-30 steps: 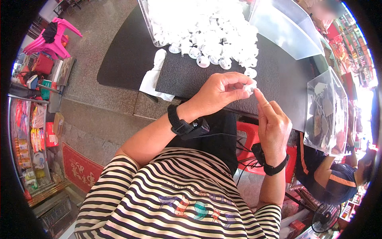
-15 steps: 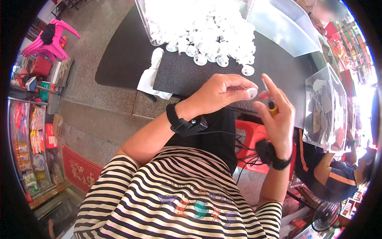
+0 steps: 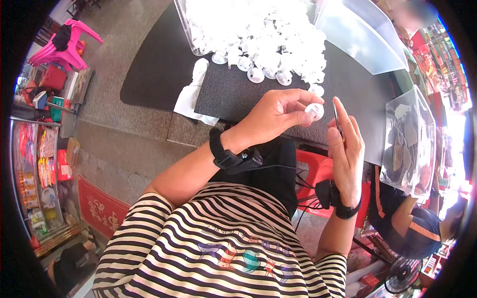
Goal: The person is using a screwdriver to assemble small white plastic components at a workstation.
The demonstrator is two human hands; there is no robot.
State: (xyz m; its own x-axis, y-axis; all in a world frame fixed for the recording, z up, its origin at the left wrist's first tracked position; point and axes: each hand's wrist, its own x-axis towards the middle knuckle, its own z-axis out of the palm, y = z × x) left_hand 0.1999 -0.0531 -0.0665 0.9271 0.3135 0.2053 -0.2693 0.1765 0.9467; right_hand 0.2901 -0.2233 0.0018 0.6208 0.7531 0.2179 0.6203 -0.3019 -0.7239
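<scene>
My left hand [image 3: 278, 113] pinches a small round white plastic part [image 3: 314, 111] between thumb and fingertips, its flat face turned up with small openings in it. Just to its right, my right hand [image 3: 348, 144] is held edge-on, thumb against the fingers. A slim dark tool [image 3: 337, 120] shows between them; its kind is hard to make out and most of it is hidden by the hand. The tool and the white part are apart. Beyond both hands, many similar white round parts [image 3: 256, 75] lie heaped on the black table [image 3: 223, 94].
A clear bin [image 3: 370, 37] stands behind the heap. Another clear box [image 3: 408, 141] with flat pieces sits at the table's right edge, a person [image 3: 415, 228] beyond it. A white cloth [image 3: 189, 102] hangs at the near left edge. A red stool [image 3: 318, 171] stands below.
My left hand has turned the white part so that more of its face shows. My right hand has rotated edge-on, and its fingers have drawn closer together; the yellow on its tool is now mostly hidden.
</scene>
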